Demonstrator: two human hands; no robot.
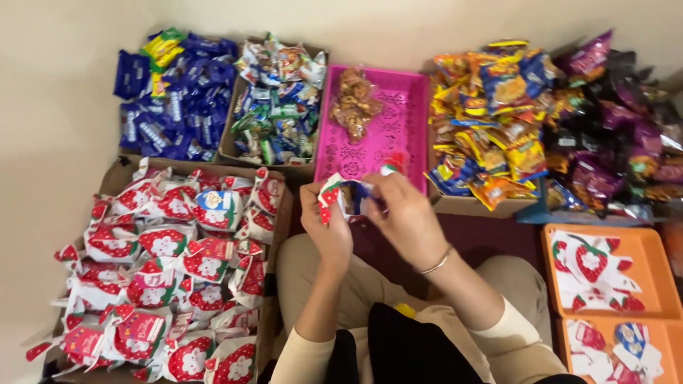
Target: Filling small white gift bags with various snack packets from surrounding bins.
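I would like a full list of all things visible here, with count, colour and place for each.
blue snack packets: many, blue, box top left
mixed packets: many, white, green and blue, second box
pink tray: one, pink, top centre, holds a clear bag of brown snacks
orange packets: many, orange and yellow, box at right
purple packets: many, dark purple, far right
filled gift bags: many, red and white, big box at left
orange trays: two, orange, bottom right, with flat bags
gift bag: one, red and white, in both hands
left hand; right hand
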